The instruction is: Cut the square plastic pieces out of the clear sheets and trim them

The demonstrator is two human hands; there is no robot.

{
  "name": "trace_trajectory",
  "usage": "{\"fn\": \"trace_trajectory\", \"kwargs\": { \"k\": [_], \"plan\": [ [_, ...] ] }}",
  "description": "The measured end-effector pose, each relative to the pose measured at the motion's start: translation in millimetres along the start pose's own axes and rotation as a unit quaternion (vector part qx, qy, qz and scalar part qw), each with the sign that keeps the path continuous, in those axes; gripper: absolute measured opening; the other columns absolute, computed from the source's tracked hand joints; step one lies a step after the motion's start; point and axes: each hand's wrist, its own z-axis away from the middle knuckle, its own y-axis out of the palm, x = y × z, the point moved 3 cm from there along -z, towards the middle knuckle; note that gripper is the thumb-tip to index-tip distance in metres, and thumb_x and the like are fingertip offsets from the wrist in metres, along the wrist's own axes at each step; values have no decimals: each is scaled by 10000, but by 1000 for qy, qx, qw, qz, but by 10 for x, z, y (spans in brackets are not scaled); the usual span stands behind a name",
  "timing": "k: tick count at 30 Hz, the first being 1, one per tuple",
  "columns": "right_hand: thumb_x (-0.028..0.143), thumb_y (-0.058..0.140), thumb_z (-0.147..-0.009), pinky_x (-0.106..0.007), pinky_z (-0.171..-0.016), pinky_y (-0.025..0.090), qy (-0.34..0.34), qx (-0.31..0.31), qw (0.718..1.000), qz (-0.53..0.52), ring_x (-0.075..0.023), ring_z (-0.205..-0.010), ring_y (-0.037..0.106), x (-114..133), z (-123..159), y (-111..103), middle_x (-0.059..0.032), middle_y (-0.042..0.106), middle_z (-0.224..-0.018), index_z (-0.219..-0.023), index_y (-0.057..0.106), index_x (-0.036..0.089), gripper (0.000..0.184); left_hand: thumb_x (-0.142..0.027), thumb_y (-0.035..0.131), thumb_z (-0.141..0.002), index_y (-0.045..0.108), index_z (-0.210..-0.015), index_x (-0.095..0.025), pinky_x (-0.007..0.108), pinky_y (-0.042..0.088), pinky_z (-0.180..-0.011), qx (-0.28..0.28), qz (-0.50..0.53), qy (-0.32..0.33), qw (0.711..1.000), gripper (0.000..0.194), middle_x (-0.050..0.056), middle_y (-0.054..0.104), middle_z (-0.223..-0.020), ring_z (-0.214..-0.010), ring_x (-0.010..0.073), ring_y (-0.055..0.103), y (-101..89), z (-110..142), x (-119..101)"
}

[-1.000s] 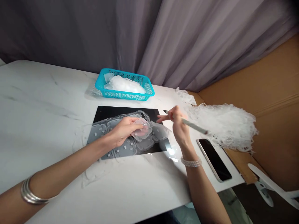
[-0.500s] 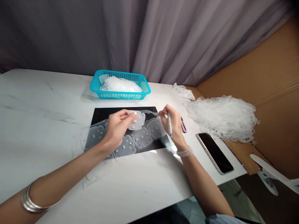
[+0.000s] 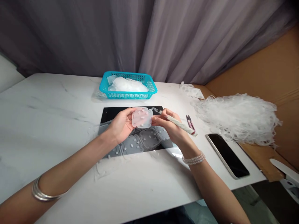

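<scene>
My left hand [image 3: 121, 124] holds a small translucent square plastic piece [image 3: 141, 118] with white studs, lifted just above a black mat [image 3: 109, 113]. My right hand [image 3: 171, 127] grips a slim pen-like tool [image 3: 178, 123], its tip touching the piece's right edge. Beneath both hands, a translucent sheet of several joined square pieces [image 3: 142, 140] lies on the mat.
A teal basket [image 3: 128, 85] with clear plastic pieces stands behind the mat. A heap of white plastic trimmings [image 3: 238, 119] lies at the right, on brown cardboard [image 3: 263, 87]. Small pink snips [image 3: 190, 123] and a phone [image 3: 227, 155] lie right of the mat. Thin scraps [image 3: 105, 168] litter the white table.
My left hand has lifted the square piece off the sheet and turned it face up. My right hand has swung the tool in from the right until its tip meets the piece.
</scene>
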Motion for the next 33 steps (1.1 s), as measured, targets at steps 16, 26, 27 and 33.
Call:
{"fn": "trace_trajectory", "kwargs": {
  "k": [16,26,27,33],
  "plan": [
    [241,737,-756,-321,-715,502,-5,-14,999,-33,-154,-723,628,-40,-37,-104,-5,679,-756,-692,353,243,389,-153,546,-858,710,-997,-66,355,579,-927,1,-37,-5,999,232,166,745,-1100,-1074,247,701,52,94,-53],
    [250,680,-848,-338,-773,507,-153,-55,973,161,-173,-797,681,164,112,81,-38,743,-866,-685,323,246,393,-477,336,-972,497,-1368,-102,437,536,-1014,30,-54,-71,996,569,205,495,-1484,-1294,312,564,-11,111,113],
    [267,670,-867,-338,-778,512,-152,-25,974,164,-179,-816,690,170,124,120,-42,745,-868,-683,320,246,395,-494,329,-970,527,-1336,-78,445,537,-1007,43,-21,-87,995,587,216,539,-1439,-1260,318,589,18,130,117],
    [387,662,-894,-337,-755,573,-185,-135,973,7,-184,-761,732,238,35,-173,-41,771,-849,-702,379,239,373,-426,333,-991,563,-1299,-25,502,530,-977,66,89,-114,987,556,248,658,-1260,-1175,342,643,85,163,48]
  ]
}}
